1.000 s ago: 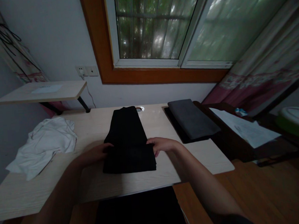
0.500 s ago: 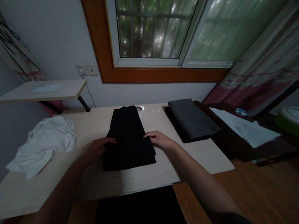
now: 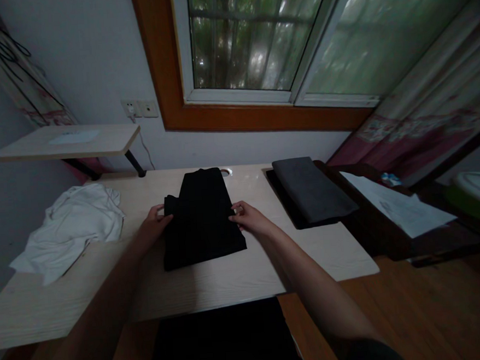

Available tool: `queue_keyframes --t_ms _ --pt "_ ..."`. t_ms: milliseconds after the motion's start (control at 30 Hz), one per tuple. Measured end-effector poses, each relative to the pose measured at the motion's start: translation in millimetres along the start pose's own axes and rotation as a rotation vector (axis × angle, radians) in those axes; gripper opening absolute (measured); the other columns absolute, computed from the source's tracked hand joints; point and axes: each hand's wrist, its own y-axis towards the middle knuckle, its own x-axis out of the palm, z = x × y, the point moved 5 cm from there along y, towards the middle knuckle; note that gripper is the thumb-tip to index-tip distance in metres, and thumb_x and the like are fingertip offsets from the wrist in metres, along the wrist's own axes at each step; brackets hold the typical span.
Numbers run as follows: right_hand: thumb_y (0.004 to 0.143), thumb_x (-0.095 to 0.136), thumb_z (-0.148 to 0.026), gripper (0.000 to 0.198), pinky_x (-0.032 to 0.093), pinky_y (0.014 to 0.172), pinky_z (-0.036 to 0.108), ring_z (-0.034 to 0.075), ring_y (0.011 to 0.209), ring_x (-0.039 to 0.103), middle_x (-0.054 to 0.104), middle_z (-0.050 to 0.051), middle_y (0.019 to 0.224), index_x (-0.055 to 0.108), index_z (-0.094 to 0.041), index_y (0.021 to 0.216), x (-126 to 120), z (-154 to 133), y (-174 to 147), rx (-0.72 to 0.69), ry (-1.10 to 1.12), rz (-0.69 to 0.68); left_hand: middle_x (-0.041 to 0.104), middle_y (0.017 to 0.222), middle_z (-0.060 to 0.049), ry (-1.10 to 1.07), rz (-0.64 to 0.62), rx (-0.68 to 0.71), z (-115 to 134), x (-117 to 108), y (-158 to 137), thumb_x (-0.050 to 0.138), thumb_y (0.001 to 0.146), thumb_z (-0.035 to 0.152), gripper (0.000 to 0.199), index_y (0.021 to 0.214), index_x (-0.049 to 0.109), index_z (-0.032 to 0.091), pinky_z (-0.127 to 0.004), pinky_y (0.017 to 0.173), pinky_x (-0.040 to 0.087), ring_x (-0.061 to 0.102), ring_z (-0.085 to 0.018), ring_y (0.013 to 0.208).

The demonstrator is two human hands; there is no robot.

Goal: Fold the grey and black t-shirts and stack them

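**Black cloth gripped at both sides**

The step appears to be folding: the left hand [image 3: 152, 224] and right hand [image 3: 246, 217] each pinch a side edge of the black cloth [image 3: 202, 224], mid-bench. The next move likely calls for keeping those edges level. The pale bench [image 3: 230, 279] also carries crumpled white fabric [image 3: 80, 216], left, beneath a window [image 3: 243, 48] at the far side.
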Motion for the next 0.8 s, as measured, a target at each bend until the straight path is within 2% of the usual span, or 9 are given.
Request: queue_keyframes --t_ms 100,167,267,367,433,533,600,667,800 --pt "0.068 0.088 -0.029 0.062 0.051 0.049 0.022 0.01 0.052 0.059 0.062 -0.009 0.07 0.05 -0.025 0.117 -1 0 -5 0.07 0.006 -0.081 0.077 0.096 -0.006 0.011 0.009 0.028 -1 -2 1 0.077 0.076 0.045 0.078 0.143 0.049 0.02 -0.041 0.08 0.057 0.074 -0.027 0.087" --pt "0.068 0.089 -0.027 0.069 0.052 0.051 0.022 0.011 0.054 0.061 0.063 -0.009 0.071 0.048 -0.025 0.125 -2 -1 -10 0.113 -0.004 -0.142 0.078 0.101 -0.007 0.025 -0.029 0.032 -2 -1 0 0.078 0.075 0.042 0.082 0.148 0.045 0.021 -0.044 0.086 0.057 0.075 -0.029 0.093" --pt "0.068 0.091 -0.026 0.083 0.055 0.055 0.023 0.012 0.057 0.065 0.064 -0.008 0.073 0.044 -0.025 0.136 -3 -4 -24 0.191 -0.047 -0.294 0.077 0.113 -0.01 0.023 -0.159 0.029 -1 1 -7 0.079 0.074 0.042 0.087 0.151 0.043 0.022 -0.048 0.093 0.057 0.074 -0.032 0.105" --pt "0.065 0.093 -0.027 0.095 0.058 0.062 0.026 0.013 0.062 0.069 0.067 -0.007 0.077 0.04 -0.025 0.143 -3 -7 -42 0.281 -0.084 -0.507 0.069 0.136 -0.012 0.017 -0.335 0.064 6 2 -24 0.083 0.072 0.043 0.084 0.147 0.049 0.024 -0.049 0.1 0.056 0.066 -0.035 0.124" --pt "0.063 0.095 -0.028 0.098 0.059 0.065 0.026 0.015 0.065 0.072 0.068 -0.006 0.078 0.039 -0.024 0.145 -4 -10 -53 0.332 -0.107 -0.625 0.063 0.144 -0.012 0.015 -0.451 0.042 10 2 -37 0.082 0.074 0.045 0.081 0.147 0.051 0.027 -0.046 0.096 0.059 0.063 -0.036 0.128" --pt "0.069 0.093 -0.036 0.094 0.059 0.066 0.027 0.018 0.069 0.075 0.069 -0.005 0.079 0.04 -0.024 0.146 -5 -13 -62 0.356 -0.131 -0.717 0.067 0.137 -0.014 -0.021 -0.525 -0.078 9 -1 -45 0.077 0.08 0.049 0.088 0.156 0.038 0.029 -0.04 0.076 0.062 0.071 -0.034 0.113" --pt "0.076 0.087 -0.042 0.086 0.059 0.066 0.027 0.018 0.07 0.076 0.068 -0.004 0.08 0.042 -0.025 0.147 -5 -15 -59 0.314 -0.122 -0.688 0.072 0.125 -0.013 -0.032 -0.483 -0.119 9 -5 -42 0.075 0.081 0.05 0.098 0.162 0.025 0.028 -0.037 0.069 0.06 0.074 -0.03 0.099" --pt "0.081 0.083 -0.045 0.076 0.058 0.062 0.025 0.016 0.068 0.075 0.064 -0.004 0.082 0.047 -0.026 0.145 -6 -17 -50 0.214 -0.095 -0.567 0.074 0.114 -0.011 -0.014 -0.413 -0.1 11 -7 -34 0.075 0.081 0.05 0.101 0.164 0.021 0.027 -0.036 0.07 0.058 0.074 -0.028 0.091" --pt "0.08 0.083 -0.04 0.062 0.051 0.055 0.02 0.01 0.065 0.068 0.063 -0.001 0.093 0.06 -0.026 0.136 -11 -13 -27 0.028 -0.032 -0.292 0.073 0.109 -0.01 0.092 -0.308 0.035 22 -7 -19 0.077 0.078 0.047 0.093 0.158 0.037 0.022 -0.04 0.081 0.056 0.071 -0.029 0.097"
